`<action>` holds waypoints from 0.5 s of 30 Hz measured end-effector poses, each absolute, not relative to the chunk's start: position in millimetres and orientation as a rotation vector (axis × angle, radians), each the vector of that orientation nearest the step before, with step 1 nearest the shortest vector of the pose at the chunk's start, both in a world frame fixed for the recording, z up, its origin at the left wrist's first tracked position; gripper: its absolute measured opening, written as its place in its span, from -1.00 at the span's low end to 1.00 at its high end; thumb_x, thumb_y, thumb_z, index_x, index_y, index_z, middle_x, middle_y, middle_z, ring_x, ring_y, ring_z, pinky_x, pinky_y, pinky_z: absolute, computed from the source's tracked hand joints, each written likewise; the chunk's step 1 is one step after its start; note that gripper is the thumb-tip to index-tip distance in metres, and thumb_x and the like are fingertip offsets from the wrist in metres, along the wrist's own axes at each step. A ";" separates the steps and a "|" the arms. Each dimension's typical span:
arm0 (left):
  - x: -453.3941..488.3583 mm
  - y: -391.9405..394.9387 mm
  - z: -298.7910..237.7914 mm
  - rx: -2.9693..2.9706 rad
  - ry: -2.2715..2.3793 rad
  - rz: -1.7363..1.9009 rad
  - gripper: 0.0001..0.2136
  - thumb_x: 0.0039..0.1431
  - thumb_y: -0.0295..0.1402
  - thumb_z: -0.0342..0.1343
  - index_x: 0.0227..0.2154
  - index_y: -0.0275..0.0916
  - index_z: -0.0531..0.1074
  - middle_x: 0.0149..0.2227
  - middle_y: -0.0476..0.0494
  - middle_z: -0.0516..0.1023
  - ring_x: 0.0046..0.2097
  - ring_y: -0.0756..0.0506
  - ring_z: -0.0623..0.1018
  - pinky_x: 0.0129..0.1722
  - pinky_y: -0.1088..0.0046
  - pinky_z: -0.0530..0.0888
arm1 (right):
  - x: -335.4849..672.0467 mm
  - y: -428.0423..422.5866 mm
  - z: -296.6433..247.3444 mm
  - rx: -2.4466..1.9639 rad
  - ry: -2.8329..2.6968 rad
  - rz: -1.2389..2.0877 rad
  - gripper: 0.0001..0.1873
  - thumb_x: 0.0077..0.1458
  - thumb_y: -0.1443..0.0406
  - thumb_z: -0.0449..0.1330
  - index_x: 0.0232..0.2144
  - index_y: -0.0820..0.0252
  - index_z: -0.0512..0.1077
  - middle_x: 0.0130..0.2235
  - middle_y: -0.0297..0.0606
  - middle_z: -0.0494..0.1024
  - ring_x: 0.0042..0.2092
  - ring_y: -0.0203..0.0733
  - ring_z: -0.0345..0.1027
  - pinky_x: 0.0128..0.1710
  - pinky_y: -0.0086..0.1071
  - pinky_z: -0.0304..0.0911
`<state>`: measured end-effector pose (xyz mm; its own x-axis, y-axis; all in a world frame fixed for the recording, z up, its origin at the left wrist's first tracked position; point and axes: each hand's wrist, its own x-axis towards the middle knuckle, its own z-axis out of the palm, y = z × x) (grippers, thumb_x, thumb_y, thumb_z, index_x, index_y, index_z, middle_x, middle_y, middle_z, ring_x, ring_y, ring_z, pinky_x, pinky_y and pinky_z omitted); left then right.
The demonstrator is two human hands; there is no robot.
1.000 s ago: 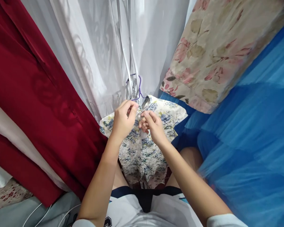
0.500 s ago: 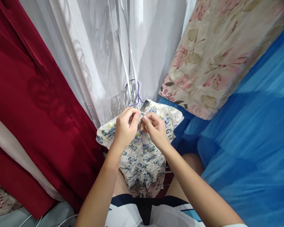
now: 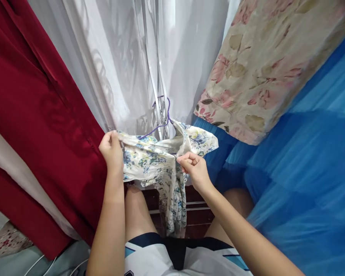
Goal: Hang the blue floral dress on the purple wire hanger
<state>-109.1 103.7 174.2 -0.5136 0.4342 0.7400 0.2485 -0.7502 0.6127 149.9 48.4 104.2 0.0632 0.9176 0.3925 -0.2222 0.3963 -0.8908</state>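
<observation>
Both hands (image 3: 112, 147) (image 3: 194, 168) apart, gripping floral garment (image 3: 152, 161).

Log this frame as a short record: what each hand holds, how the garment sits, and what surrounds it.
left hand: closed on one edge of the floral garment, holding it out beside the red curtain
right hand: pinching the garment's other front edge near the middle
garment state: spread open at the top, on a purple hanger, lower part hanging between the person's knees
behind: white curtain
to the right: floral cushion, blue fabric
</observation>
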 end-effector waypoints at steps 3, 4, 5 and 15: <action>-135.3 112.1 132.5 1.127 1.077 2.295 -0.68 0.13 -0.08 0.15 -0.40 -0.29 0.37 -0.50 0.06 0.32 -0.46 0.06 0.34 -0.40 0.55 0.32 | 142.9 43.6 88.8 -0.791 -1.223 1.047 -0.76 0.00 0.18 0.35 -0.50 0.21 0.44 -0.68 -0.42 0.38 -0.63 -0.36 0.14 -0.58 -0.45 -0.03; -135.9 112.4 115.9 1.035 1.135 2.238 -0.65 0.10 -0.03 0.14 -0.41 -0.28 0.34 -0.49 0.06 0.32 -0.45 0.05 0.35 -0.39 0.55 0.33 | 141.7 43.1 83.0 -0.800 -1.220 1.065 -0.75 -0.01 0.17 0.35 -0.50 0.21 0.43 -0.68 -0.42 0.37 -0.63 -0.35 0.14 -0.59 -0.45 -0.04; -132.0 111.0 98.2 0.972 1.220 2.178 -0.61 0.08 0.02 0.11 -0.42 -0.27 0.32 -0.49 0.06 0.33 -0.44 0.05 0.36 -0.38 0.54 0.34 | 142.8 43.3 76.7 -0.811 -1.205 1.083 -0.75 -0.02 0.17 0.36 -0.51 0.21 0.43 -0.68 -0.42 0.37 -0.63 -0.36 0.13 -0.60 -0.45 -0.06; 19.2 27.2 -8.0 1.373 1.111 1.592 -0.58 0.29 0.06 -0.12 -0.29 -0.22 0.36 -0.28 -0.17 0.46 -0.17 -0.14 0.48 -0.10 0.34 0.44 | 234.3 39.7 -7.3 -0.985 -0.625 0.968 -0.62 -0.19 0.15 0.40 -0.66 0.12 0.27 -0.68 -0.49 0.19 -0.66 -0.38 -0.03 -0.71 -0.43 -0.12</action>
